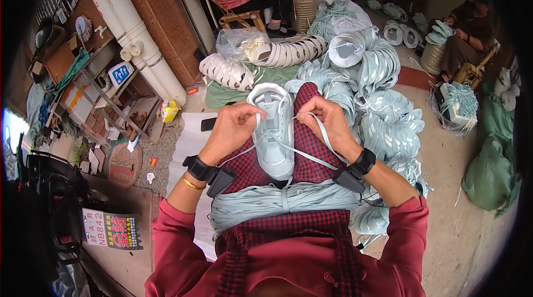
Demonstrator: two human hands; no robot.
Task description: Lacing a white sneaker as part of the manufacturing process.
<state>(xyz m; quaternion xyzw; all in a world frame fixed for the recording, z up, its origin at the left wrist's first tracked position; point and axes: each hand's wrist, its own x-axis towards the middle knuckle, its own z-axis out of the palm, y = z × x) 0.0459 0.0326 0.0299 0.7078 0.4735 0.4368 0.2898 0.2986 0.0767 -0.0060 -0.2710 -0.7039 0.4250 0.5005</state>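
A pale blue-grey shoe upper (272,155) lies on my lap over red-and-black checked cloth (315,144), its toe pointing toward me. My left hand (236,126) is closed in a pinch at the shoe's left eyelet edge, on a pale shoelace (246,149). On the other side my right hand (325,122) pinches the lace near the right eyelets, and a length of it hangs from the fingers. Both lace ends cross over the shoe's front and trail off to the sides. Nearer me, a thick tied bundle of pale laces (244,203) lies across my lap.
Stacks of pale blue shoe uppers (383,122) pile up at right, white ones (227,72) beyond the shoe. A dark phone (208,124) lies at left. Shelves (105,94) and a vehicle (50,202) stand further left. People sit working at the back; a green sack (491,169) is far right.
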